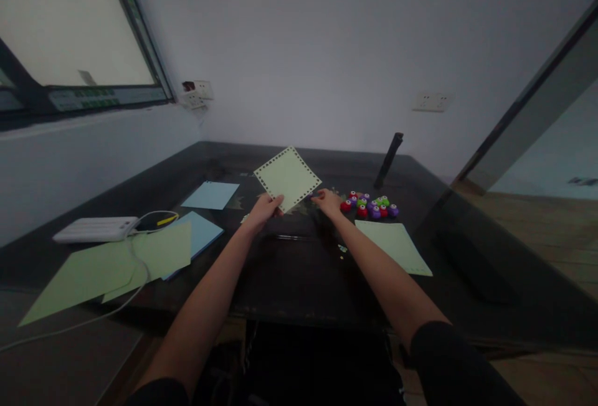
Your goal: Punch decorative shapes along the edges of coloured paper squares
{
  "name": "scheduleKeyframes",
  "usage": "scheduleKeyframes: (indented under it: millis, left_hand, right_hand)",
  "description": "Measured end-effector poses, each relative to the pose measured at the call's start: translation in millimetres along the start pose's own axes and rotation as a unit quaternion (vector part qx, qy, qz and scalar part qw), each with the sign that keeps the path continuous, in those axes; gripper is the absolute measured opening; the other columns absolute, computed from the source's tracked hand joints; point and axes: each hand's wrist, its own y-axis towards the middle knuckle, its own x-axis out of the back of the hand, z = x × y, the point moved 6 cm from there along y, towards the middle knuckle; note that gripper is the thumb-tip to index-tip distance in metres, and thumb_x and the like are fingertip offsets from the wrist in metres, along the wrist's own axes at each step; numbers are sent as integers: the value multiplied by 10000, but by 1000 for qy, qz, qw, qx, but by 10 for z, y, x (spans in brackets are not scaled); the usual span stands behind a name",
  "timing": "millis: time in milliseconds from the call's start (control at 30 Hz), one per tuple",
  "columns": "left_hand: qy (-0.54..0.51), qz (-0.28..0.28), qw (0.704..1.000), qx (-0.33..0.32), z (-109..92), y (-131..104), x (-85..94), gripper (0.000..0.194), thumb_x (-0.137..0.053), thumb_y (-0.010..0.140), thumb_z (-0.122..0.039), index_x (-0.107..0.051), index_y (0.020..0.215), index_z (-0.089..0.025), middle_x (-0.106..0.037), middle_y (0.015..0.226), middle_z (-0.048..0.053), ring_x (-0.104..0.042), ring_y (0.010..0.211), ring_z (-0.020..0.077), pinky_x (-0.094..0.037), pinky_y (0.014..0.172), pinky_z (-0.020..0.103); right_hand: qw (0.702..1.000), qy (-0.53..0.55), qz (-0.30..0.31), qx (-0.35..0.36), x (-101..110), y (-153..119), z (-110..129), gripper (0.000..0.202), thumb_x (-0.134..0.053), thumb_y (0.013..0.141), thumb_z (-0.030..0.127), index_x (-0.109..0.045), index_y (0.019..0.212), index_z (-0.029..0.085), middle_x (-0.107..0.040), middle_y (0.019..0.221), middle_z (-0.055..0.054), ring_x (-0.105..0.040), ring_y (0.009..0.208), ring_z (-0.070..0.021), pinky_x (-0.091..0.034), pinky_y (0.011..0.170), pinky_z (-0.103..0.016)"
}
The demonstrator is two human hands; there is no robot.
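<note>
My left hand (266,210) grips a pale green square sheet of paper (288,177) by its lower corner, thumb on top. The sheet is raised and turned like a diamond, with small punched shapes along its edges. Beside its right-hand edge is my right hand (328,200), fingers pinched; a hint of purple shows at the fingertips, too small to name. Several small red, purple and green craft punches (369,205) with white, eye-like tops cluster just right of that hand. Paper scraps (299,208) lie on the dark table (289,269) beneath the sheet.
At right lies another green sheet (395,245) with punched marks. Blue paper (212,195) and green sheets (100,266) are at left, near a white power bank (96,229) with a cable. A black upright post (389,160) stands toward the back.
</note>
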Motion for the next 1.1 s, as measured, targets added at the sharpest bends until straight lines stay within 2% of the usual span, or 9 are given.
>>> scheduleKeyframes:
  millis: [133, 300, 500, 633, 700, 800, 867, 967, 1100]
  left_hand:
    - [-43, -36, 998, 17, 24, 10, 45, 184, -530, 843, -283, -546, 762, -119, -557, 519, -19, -504, 391, 69, -310, 379, 154]
    - [-65, -11, 997, 48, 21, -35, -25, 177, -465, 890, -262, -547, 842, -113, -608, 598, 4, -534, 386, 66, -303, 361, 150]
    - [-70, 21, 996, 61, 44, -47, -100, 191, -455, 897, -277, -539, 951, -114, -636, 642, 20, -587, 432, 94, -350, 393, 165]
    - [-62, 55, 995, 60, 49, -62, -161, 142, -479, 877, -232, -544, 920, -114, -652, 689, 31, -601, 472, 90, -376, 416, 163]
    - [-49, 72, 995, 53, 28, -89, -206, 108, -485, 865, -200, -544, 886, -112, -641, 658, 20, -604, 483, 94, -384, 421, 163]
    - [-28, 81, 996, 35, -40, -137, -291, 80, -488, 853, -178, -533, 831, -116, -605, 572, -6, -580, 445, 88, -364, 405, 158]
    - [-11, 87, 996, 15, -111, -166, -381, 88, -500, 844, -187, -528, 792, -122, -581, 512, -19, -552, 411, 80, -341, 395, 153]
    - [8, 106, 994, -23, -240, -212, -583, 125, -546, 820, -237, -538, 764, -126, -584, 481, -13, -537, 399, 81, -331, 399, 156]
    - [-5, 98, 993, -61, -357, -304, -874, 204, -578, 794, -323, -577, 761, -122, -608, 498, 6, -542, 418, 92, -372, 429, 177]
  right_hand:
    - [981, -195, -12, 4, -153, 42, 91, 333, -695, 699, 359, -632, 989, 208, -683, 960, -82, -598, 980, -247, -395, 832, -348]
    - [970, -244, -7, 24, -235, 67, 154, 287, -710, 692, 337, -655, 938, 199, -675, 1003, -109, -606, 976, -264, -406, 795, -337]
    - [998, -59, 1, 32, -164, 32, 147, 131, -678, 689, 211, -609, 795, 177, -680, 911, -76, -623, 915, -218, -434, 802, -329]
    - [999, 13, 26, 40, -10, -126, 114, 175, -610, 737, 217, -549, 898, 184, -667, 870, -30, -654, 706, -150, -501, 663, -281]
    - [995, 79, 52, 40, 113, -284, 76, 229, -623, 719, 235, -529, 922, 188, -649, 813, -4, -646, 603, -135, -521, 598, -277]
    - [945, 304, 117, 26, 323, -613, 32, 368, -739, 599, 264, -548, 905, 193, -629, 799, 6, -662, 612, -158, -550, 634, -318]
    - [908, 395, 136, 6, 477, -845, 8, 398, -780, 566, 271, -579, 904, 205, -641, 857, -1, -683, 709, -181, -557, 718, -342]
    - [871, 467, 152, -17, 633, -1127, -2, 377, -796, 578, 235, -629, 915, 217, -662, 896, -17, -680, 824, -192, -526, 858, -373]
    - [843, 518, 138, -45, 692, -1320, -35, 388, -796, 588, 204, -658, 950, 216, -683, 919, -26, -656, 902, -178, -477, 951, -373]
